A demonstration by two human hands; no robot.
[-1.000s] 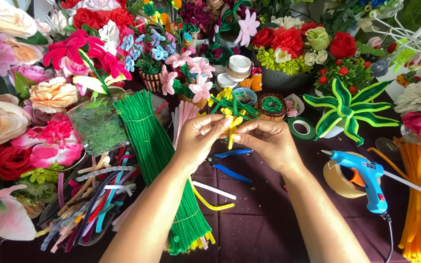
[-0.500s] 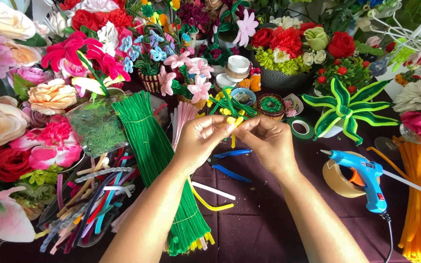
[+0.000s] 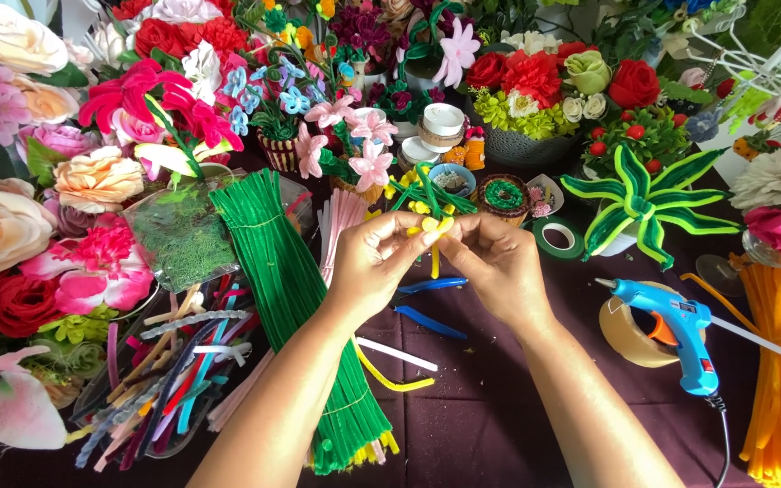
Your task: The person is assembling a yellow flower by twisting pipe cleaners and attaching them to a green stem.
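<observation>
- Green fuzzy stems lie bundled in a long sheaf [image 3: 296, 307] at the left of what I see, its long axis running from the upper left, near the paper flowers [image 3: 20, 199], down toward the lower right edge of the dark cloth [image 3: 481, 425].
- Just right of that sheaf I see my left hand [image 3: 374, 264], fingers curled and pinching the small yellow-and-green pipe-cleaner flower [image 3: 431, 212].
- That flower sits between both hands, above the cloth; its green strands fan up and away from me, while one yellow stem [image 3: 434, 258] hangs straight down, so its long axis is roughly upright in view.
- Below it, blue-handled pliers [image 3: 431, 303] lie flat on the cloth.
- My right hand [image 3: 499, 267] meets the left, fingertips pressed onto the same flower.
- Further right, a blue glue gun [image 3: 675, 330] lies with its nozzle pointing left, touching a tape roll [image 3: 630, 334].
</observation>
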